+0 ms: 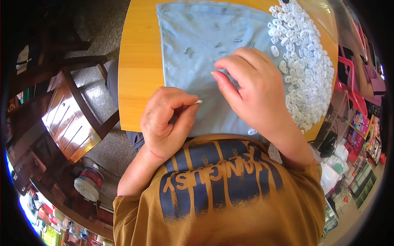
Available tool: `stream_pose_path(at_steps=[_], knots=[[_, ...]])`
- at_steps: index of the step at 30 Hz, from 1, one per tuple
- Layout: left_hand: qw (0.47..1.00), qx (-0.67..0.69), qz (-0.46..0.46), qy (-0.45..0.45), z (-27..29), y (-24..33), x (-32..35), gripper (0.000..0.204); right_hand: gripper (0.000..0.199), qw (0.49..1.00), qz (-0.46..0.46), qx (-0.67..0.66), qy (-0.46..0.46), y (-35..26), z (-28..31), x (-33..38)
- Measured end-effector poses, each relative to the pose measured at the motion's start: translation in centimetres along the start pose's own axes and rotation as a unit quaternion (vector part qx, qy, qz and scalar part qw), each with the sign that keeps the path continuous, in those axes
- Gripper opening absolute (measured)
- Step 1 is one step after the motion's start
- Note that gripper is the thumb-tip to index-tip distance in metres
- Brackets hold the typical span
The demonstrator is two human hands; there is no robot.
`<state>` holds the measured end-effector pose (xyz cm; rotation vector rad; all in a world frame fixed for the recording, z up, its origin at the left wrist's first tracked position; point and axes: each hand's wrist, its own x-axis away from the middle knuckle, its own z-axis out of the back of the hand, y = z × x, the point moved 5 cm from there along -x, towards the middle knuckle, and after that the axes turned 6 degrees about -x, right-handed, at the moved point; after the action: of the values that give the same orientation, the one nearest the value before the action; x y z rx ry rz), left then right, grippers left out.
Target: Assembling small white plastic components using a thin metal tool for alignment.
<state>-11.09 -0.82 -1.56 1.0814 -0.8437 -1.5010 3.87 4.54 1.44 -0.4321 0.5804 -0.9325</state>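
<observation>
Between the thumb and forefinger of my left hand [170,119] is a small white plastic piece [198,102], mostly hidden by the fingertips. My right hand [256,90] hovers over the cloth, its thumb and forefinger a little apart and nothing visible between them; the other fingers curl out of sight. Several small metal coil springs [188,52] lie scattered on the grey-blue cloth [180,28] beyond my hands. To the right spreads a large heap of small white oval plastic pieces with holes [305,69].
The cloth covers part of a yellow wooden table [139,69]. One white piece [252,131] lies apart by the near edge. Left of the table stand a wooden chair [74,123] and a bucket [89,183] on the floor. A pink chair [356,88] and a person [372,84] are at the right.
</observation>
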Motion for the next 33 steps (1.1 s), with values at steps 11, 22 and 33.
stream_pose_path(at_steps=[11,22,33], knots=[[0.991,0.021,-0.116,0.056,2.2,0.5,1.8,0.022,0.010,0.993,-0.082,0.005,-0.091,1.2,-1.3,-1.5],[0.979,0.000,-0.194,-0.055,1.5,0.6,2.9,0.031,0.012,0.989,-0.097,-0.110,-0.032,-0.3,-0.4,-0.8],[0.936,0.334,0.106,-0.037,1.3,1.3,1.3,0.014,0.015,0.881,-0.195,-0.425,-0.064,-2.7,1.3,1.3]])
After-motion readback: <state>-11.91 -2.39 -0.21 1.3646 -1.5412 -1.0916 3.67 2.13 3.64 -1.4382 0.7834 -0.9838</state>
